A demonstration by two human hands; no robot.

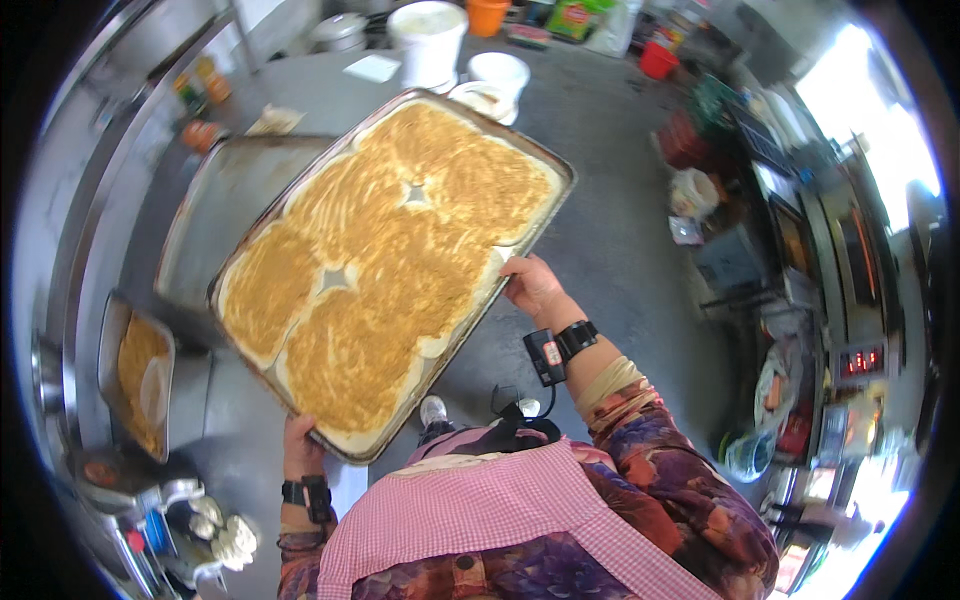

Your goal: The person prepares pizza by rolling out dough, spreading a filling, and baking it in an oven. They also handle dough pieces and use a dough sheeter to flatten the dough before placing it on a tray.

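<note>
A large metal baking tray is held up at a tilt between my two hands. Flat pale dough pieces fill it, each coated with a golden-brown spread that leaves their edges bare. Small star-shaped gaps between the pieces show the metal. My left hand grips the near left corner, its fingers partly hidden under the rim. My right hand is closed on the right-hand long edge, thumb on top.
On the metal counter at left lie another baking tray and a smaller pan of brown filling. White buckets stand beyond my tray. Along the right are red and green crates and an oven.
</note>
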